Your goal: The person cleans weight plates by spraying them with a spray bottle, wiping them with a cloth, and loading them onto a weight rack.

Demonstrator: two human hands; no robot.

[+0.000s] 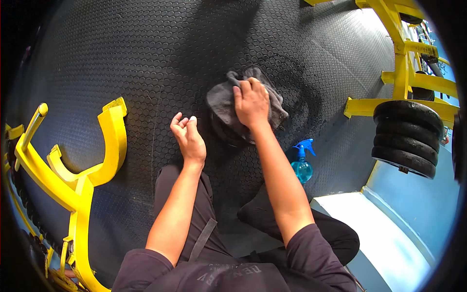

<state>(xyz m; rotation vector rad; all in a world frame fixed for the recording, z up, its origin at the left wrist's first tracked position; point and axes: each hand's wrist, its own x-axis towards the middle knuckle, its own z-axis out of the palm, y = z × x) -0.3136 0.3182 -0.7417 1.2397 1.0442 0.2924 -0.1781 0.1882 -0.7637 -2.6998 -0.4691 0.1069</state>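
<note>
Down on the mat, one hand on the cloth

Low over the floor, the person knelt on a black studded mat (146, 63), knees in dark trousers showing at the bottom of the view. The right hand (252, 103) lay palm down on a grey cloth (220, 104), fingers spread and curled over its upper edge, pressing it flat against the mat rather than lifting it. The cloth was crumpled, bunched around and under the hand, and sat near the middle of the mat, a little ahead of the knees. A darker, smeared patch of mat curved away to the right of it.

The left hand (187, 136) held nothing. It hovered or rested lightly just left of the cloth, fingers loosely bent, thumb and forefinger close together; whether it touched the mat could not be told.

A blue spray bottle (302, 165) stood upright on the mat beside the right forearm, near the mat's edge. A yellow frame (80, 180) with forked arms lay at the left. Another yellow rack (404, 63) stood at the upper right, with a stack of black weight plates (407, 138) below it, well apart from both hands.
</note>
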